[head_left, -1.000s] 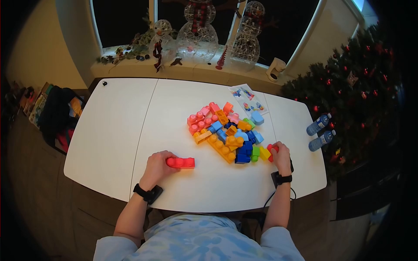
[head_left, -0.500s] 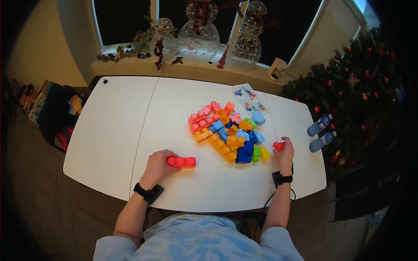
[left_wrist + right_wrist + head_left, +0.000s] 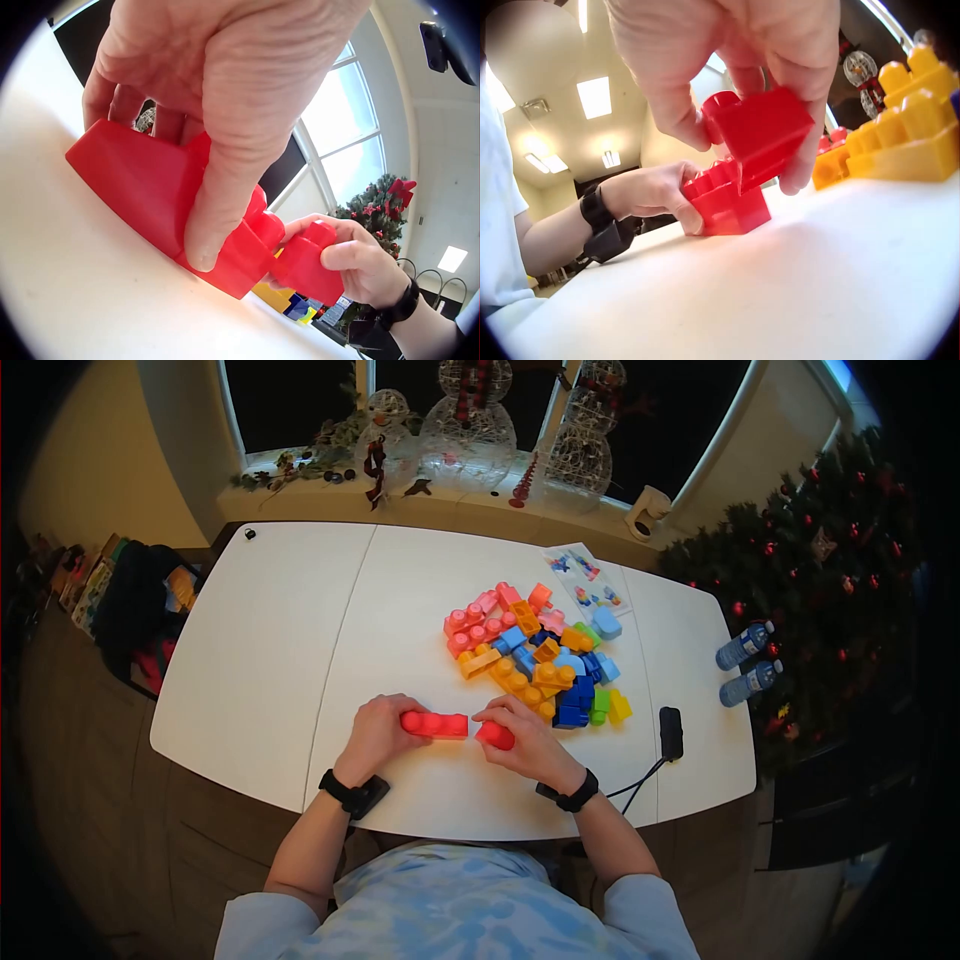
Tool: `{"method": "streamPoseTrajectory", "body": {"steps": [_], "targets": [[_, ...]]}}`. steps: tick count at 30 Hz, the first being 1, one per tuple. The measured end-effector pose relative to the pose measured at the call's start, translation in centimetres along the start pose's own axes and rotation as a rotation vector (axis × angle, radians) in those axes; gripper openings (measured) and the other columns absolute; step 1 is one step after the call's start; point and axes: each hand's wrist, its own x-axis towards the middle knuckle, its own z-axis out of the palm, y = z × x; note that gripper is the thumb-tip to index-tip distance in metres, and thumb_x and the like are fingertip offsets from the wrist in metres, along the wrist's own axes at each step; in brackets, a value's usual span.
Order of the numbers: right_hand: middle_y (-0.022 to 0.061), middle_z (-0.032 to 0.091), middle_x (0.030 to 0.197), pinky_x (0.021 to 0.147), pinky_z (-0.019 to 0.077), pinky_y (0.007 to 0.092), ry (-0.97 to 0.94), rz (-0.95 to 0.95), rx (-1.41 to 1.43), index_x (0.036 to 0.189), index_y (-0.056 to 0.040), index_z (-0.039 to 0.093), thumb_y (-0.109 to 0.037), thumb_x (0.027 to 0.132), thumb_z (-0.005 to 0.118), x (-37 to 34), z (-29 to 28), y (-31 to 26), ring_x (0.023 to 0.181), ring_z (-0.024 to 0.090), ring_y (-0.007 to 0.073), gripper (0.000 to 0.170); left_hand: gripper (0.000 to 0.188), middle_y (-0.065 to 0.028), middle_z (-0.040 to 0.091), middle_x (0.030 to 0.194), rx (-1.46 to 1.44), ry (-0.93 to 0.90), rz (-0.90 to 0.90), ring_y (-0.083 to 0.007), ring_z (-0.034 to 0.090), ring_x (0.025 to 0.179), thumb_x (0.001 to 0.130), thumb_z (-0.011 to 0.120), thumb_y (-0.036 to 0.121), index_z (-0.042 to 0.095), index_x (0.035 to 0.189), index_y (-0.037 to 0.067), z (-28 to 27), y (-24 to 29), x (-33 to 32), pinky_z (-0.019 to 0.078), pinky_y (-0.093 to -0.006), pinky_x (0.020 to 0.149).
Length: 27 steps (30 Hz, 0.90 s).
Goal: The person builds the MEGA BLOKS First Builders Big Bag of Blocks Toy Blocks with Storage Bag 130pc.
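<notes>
White table, long red block, colourful block pile, printed sheet, two bottles

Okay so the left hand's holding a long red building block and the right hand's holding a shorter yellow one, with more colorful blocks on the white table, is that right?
Not quite: the shorter building block in the right hand is red, not yellow, as the right wrist view shows.

Forearms angled inward, the person near me holds the left hand close to the right hand, fingers of both curled in a grip.
</notes>
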Motion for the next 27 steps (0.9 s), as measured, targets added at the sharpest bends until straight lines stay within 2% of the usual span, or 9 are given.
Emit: {"method": "streamPoseTrajectory", "body": {"steps": [4,9,10,12,16,27], "targets": [[0.0158,0.072,0.117,0.090,0.0576,0.0372,-0.052,0.112,-0.007,0.137,-0.0088,0.060,-0.009,0.083,0.079,0.6,0.7,0.8,0.102,0.073,0.0313,0.057,0.036,-0.0071,0.075,0.094,-0.018,0.005,-0.001,-0.0301,0.069,0.090,0.064,0.090,0.019,0.078,0.098,0.012,-0.2,0.1,0.0,0.0573,-0.0405,0.084],[0.0130,0.074,0.117,0.092,0.0581,0.0370,-0.075,0.200,0.209,0.149,-0.0122,0.052,-0.003,0.082,0.081,1.0,1.2,0.7,0.103,0.074,0.0284,0.073,0.037,-0.0072,0.075,0.094,-0.008,-0.007,0.020,-0.0305,0.069,0.089,0.064,0.090,0.018,0.078,0.098,0.012,0.2,-0.3,0.1,0.0571,-0.0406,0.084],[0.0130,0.074,0.117,0.092,0.0581,0.0370,-0.075,0.202,0.208,0.149,-0.0122,0.052,-0.003,0.082,0.081,1.1,1.4,0.7,0.103,0.074,0.0284,0.073,0.037,-0.0073,0.075,0.094,-0.009,-0.002,0.025,-0.0306,0.068,0.089,0.064,0.090,0.018,0.078,0.098,0.012,0.2,-0.3,0.1,0.0572,-0.0407,0.084],[0.0165,0.074,0.112,0.088,0.0585,0.0403,-0.052,0.149,0.197,0.149,-0.0117,0.050,0.001,0.081,0.079,1.2,1.9,0.9,0.097,0.073,0.0344,0.075,0.037,-0.0075,0.074,0.093,-0.012,0.001,0.034,-0.0307,0.068,0.088,0.064,0.090,0.018,0.079,0.098,0.012,0.3,-0.2,0.2,0.0572,-0.0408,0.083],[0.0172,0.074,0.109,0.087,0.0585,0.0408,-0.051,0.127,0.169,0.149,-0.0123,0.050,0.000,0.080,0.079,1.2,2.3,1.2,0.097,0.073,0.0346,0.076,0.036,-0.0074,0.075,0.092,-0.008,-0.002,0.017,-0.0308,0.068,0.088,0.064,0.090,0.018,0.079,0.097,0.012,0.2,-0.1,0.2,0.0572,-0.0408,0.083],[0.0181,0.071,0.117,0.088,0.0579,0.0433,-0.070,0.109,0.067,0.147,-0.0109,0.052,-0.003,0.077,0.081,1.2,2.5,0.5,0.102,0.070,0.0356,0.077,0.035,-0.0068,0.075,0.092,-0.017,0.018,0.031,-0.0306,0.068,0.087,0.064,0.090,0.018,0.079,0.096,0.013,0.2,-0.1,0.0,0.0573,-0.0411,0.083]]}}
